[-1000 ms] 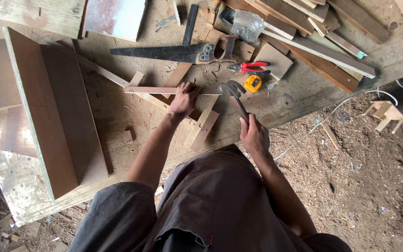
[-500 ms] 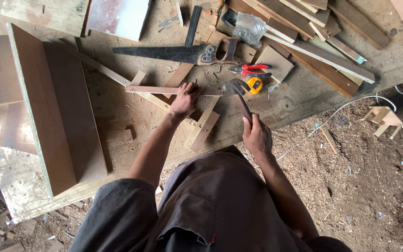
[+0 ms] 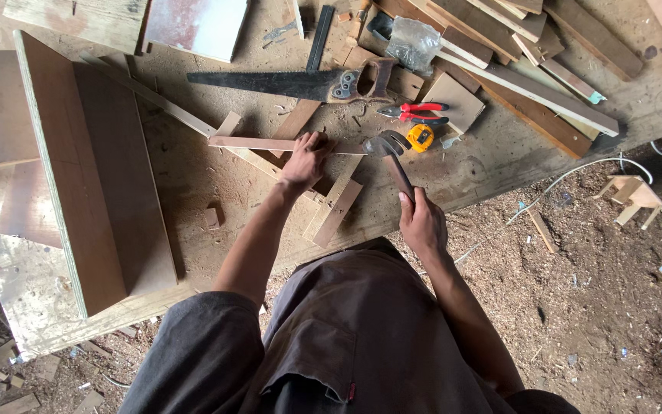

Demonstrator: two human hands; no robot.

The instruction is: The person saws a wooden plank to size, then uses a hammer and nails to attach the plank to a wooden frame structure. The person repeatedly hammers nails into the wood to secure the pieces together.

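The right hand [image 3: 421,224] is clenched around the handle of a hammer [image 3: 392,157], its head resting at the end of a thin wooden strip [image 3: 270,143] near the workbench's [image 3: 193,184] front edge. The left hand [image 3: 304,161] presses down on that strip. Just behind lie a handsaw [image 3: 285,84], red pliers [image 3: 415,112] and a yellow tape measure [image 3: 421,137]. A clear plastic bag [image 3: 414,42] sits toward the back edge; what it holds cannot be told.

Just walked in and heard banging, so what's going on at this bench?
A person is working on wood at a plywood bench. The left hand presses on a thin wooden strip laid across other pieces. The right hand grips a claw hammer, its head at the strip's end. A handsaw, red pliers and a yellow tape measure lie just beyond. Sawdust and offcuts cover the ground.
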